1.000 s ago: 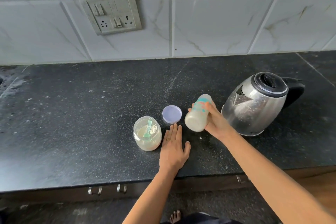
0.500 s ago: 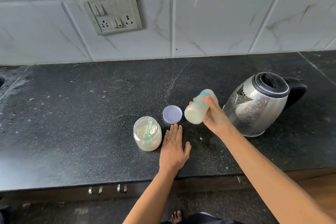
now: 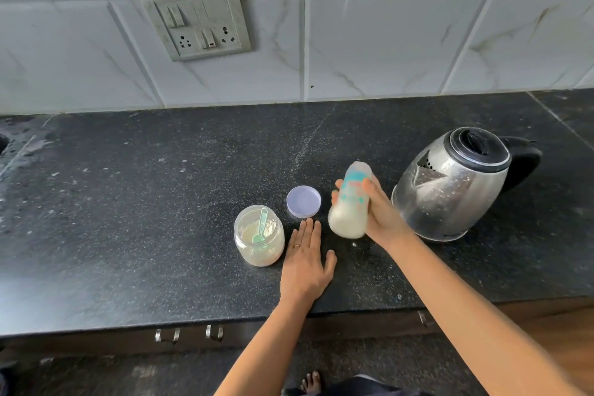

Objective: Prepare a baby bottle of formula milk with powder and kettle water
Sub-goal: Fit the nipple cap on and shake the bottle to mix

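Observation:
My right hand (image 3: 381, 214) grips a baby bottle (image 3: 351, 202) with teal markings, lifted above the black counter (image 3: 160, 202) and tilted, its cap end pointing away from me. White milk fills its lower part, and the bottle looks motion-blurred. My left hand (image 3: 305, 262) lies flat on the counter, palm down, fingers together, holding nothing. Just left of that hand stands the open clear jar of formula powder (image 3: 259, 236) with a green scoop (image 3: 261, 228) inside. The jar's lilac lid (image 3: 303, 201) lies flat behind my left hand. The steel kettle (image 3: 456, 186) stands right of the bottle, lid shut.
A tiled wall with a switch and socket panel (image 3: 197, 21) runs behind the counter. Drawer handles (image 3: 188, 333) sit under the front edge. A bare foot (image 3: 310, 381) shows on the floor below. Powder specks dot the counter near the bottle.
The bottle in my right hand has swung between tilts and now sits a little lower, nearer me. My left hand has stayed flat on the counter.

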